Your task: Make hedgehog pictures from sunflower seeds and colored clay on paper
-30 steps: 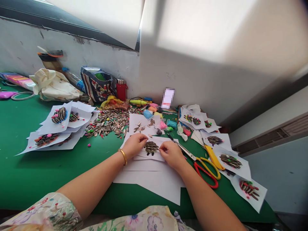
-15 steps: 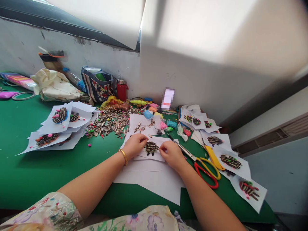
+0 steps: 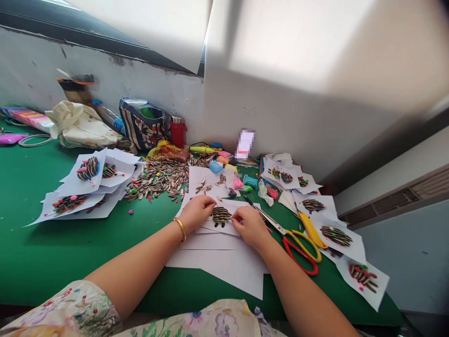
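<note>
A hedgehog shape made of striped sunflower seeds (image 3: 220, 215) lies on a small white paper (image 3: 229, 229) in front of me, with dark feet along its lower side. My left hand (image 3: 197, 213), a gold bangle at its wrist, is pinched closed at the shape's upper left. At its right end, my right hand (image 3: 249, 224) is closed with thumb and forefinger together. Whatever is between the fingertips of either hand is too small to make out. Larger white sheets (image 3: 217, 267) are stacked under the small paper.
Scissors (image 3: 298, 241) and a yellow cutter (image 3: 312, 230) lie to the right. Loose sunflower seeds (image 3: 164, 178) and bags of coloured clay (image 3: 250, 181) are behind. Seed pictures sit in a left pile (image 3: 84, 173) and along the right (image 3: 342, 235). A red flask (image 3: 177, 132) stands by the wall.
</note>
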### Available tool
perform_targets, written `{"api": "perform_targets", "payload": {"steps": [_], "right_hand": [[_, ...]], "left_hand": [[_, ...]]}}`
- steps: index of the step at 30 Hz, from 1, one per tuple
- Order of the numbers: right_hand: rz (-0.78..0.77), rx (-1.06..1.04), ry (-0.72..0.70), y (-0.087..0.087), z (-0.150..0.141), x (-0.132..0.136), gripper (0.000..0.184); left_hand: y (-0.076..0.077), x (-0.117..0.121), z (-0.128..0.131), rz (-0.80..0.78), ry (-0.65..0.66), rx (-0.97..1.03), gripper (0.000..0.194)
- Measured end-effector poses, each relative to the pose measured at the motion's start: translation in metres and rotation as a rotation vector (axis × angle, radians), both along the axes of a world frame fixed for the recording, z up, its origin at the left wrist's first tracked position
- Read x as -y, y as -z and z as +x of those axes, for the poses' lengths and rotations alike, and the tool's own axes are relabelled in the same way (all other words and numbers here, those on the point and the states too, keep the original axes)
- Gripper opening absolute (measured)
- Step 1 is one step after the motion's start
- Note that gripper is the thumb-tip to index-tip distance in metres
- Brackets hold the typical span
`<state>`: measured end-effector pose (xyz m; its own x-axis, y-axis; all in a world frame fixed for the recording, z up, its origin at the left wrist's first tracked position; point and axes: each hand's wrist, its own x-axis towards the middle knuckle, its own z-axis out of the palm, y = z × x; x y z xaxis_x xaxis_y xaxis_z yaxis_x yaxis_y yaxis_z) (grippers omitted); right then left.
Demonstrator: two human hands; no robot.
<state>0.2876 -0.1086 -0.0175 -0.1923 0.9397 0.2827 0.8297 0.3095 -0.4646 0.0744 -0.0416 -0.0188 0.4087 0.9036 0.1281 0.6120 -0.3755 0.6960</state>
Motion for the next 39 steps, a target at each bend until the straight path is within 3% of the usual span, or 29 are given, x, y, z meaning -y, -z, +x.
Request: {"api": "perform_targets", "payload": {"steps": [22, 39], "right_hand": [[-0.071, 0.158, 0.092, -0.001, -0.012, 0.001, 0.01], [-0.069, 0.059, 0.019, 0.001, -0.001, -0.003, 0.004]], "left_hand": [[-0.002, 0.002, 0.0, 0.002, -0.005, -0.01, 0.027], [-0.003, 0.002, 0.0, 0.004, -0.002, -0.005, 0.026]]}}
